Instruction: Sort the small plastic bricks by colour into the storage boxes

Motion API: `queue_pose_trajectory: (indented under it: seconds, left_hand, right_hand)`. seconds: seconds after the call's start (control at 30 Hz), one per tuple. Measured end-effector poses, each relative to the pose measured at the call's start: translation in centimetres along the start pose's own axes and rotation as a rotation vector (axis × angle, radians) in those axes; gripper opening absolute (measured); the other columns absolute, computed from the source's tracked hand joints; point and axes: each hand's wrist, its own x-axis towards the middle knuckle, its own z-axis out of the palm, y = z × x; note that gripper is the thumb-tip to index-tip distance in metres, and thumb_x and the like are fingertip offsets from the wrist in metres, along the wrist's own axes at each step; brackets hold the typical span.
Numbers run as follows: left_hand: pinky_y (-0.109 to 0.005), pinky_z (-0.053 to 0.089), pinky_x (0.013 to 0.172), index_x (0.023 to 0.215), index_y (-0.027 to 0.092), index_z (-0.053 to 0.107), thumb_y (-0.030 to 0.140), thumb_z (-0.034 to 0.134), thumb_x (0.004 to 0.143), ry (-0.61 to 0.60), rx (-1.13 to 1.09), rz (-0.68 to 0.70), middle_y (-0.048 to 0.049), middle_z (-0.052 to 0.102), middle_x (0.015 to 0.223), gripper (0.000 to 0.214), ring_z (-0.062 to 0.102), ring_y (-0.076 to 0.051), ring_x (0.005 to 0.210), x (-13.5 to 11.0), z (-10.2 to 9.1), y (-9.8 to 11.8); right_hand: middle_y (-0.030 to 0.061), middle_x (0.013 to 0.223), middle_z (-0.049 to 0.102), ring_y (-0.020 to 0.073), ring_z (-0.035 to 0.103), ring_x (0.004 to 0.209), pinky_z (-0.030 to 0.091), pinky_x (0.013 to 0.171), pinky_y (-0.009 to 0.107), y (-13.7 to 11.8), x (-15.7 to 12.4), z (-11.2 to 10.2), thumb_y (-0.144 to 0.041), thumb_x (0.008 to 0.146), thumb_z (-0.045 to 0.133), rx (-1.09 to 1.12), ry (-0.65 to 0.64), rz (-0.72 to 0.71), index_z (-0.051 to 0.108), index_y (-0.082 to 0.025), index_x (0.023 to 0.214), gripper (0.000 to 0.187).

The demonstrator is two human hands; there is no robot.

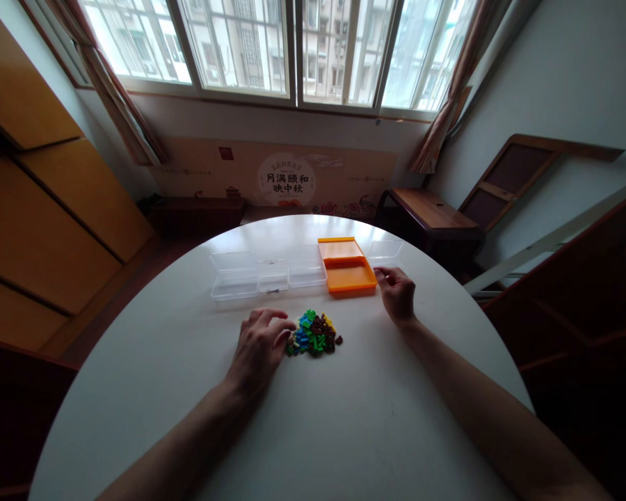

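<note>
A pile of small bricks (pixel 317 335) in green, blue, brown, yellow and cream lies on the white round table (pixel 344 431). At its left edge is my left hand (pixel 261 341), with curved fingers and the thumb apart from the index finger. My right hand (pixel 398 292) is closed, fingers curled together, beside the right wall of an open orange box (pixel 350 277). Its fingertips are over the front of a clear box (pixel 387 252); whatever they pinch is too small or hidden to make out.
Several clear plastic boxes with raised lids, among them one at the far left (pixel 234 285), stand in a row with the orange box. Beyond the table are a wooden bench (pixel 432 209), windows and a printed wall panel. A wooden cabinet (pixel 42 209) stands on the left.
</note>
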Motion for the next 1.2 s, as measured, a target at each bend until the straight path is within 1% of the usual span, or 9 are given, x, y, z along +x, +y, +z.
queue_pose_trajectory:
  seconds: [0.13,0.5,0.77,0.97,1.2]
  left_hand:
    - [-0.042,0.041,0.087,0.088,0.027,0.072,0.018,0.059,0.082,-0.026,0.019,-0.005,-0.0057,0.065,0.105,0.017,0.051,-0.026,0.104,0.0,0.0,0.0]
    - [-0.042,0.039,0.086,0.081,0.025,0.07,0.025,0.06,0.082,-0.02,0.019,-0.07,-0.0058,0.066,0.103,0.01,0.052,-0.028,0.104,0.1,0.1,-0.1]
    - [-0.044,0.037,0.088,0.079,0.025,0.07,0.029,0.061,0.083,-0.05,0.013,-0.109,-0.0053,0.066,0.104,0.011,0.051,-0.028,0.106,0.2,-0.1,0.1]
    - [-0.044,0.035,0.09,0.079,0.024,0.07,0.031,0.059,0.085,-0.082,0.017,-0.121,-0.0048,0.067,0.105,0.014,0.05,-0.028,0.107,0.2,-0.1,0.1]
    - [-0.043,0.034,0.092,0.083,0.023,0.069,0.029,0.055,0.087,-0.118,0.026,-0.142,-0.0047,0.066,0.108,0.016,0.048,-0.027,0.11,0.3,-0.3,0.2]
  right_hand:
    - [0.0041,0.076,0.065,0.0135,0.052,0.059,0.045,0.06,0.028,-0.6,-0.4,0.1,-0.035,0.085,0.057,-0.002,-0.032,-0.051,0.072,-0.015,0.084,0.025]
    - [0.0014,0.072,0.061,0.0125,0.049,0.058,0.043,0.06,0.027,-2.4,-1.4,0.3,-0.03,0.087,0.057,0.0,-0.107,-0.158,0.072,-0.017,0.084,0.02]
    - [0.0007,0.07,0.058,0.0112,0.05,0.058,0.043,0.056,0.024,-4.2,-3.1,0.8,-0.026,0.088,0.057,0.06,-0.254,-0.271,0.071,-0.018,0.084,0.016]
    - [0.0017,0.073,0.061,0.0097,0.052,0.057,0.044,0.056,0.022,-4.7,-3.8,1.1,-0.023,0.088,0.057,0.084,-0.321,-0.327,0.07,-0.017,0.084,0.015]
    - [0.0028,0.074,0.063,0.0097,0.053,0.057,0.045,0.055,0.022,-5.3,-4.1,1.2,-0.02,0.089,0.057,0.075,-0.363,-0.427,0.07,-0.018,0.086,0.013]
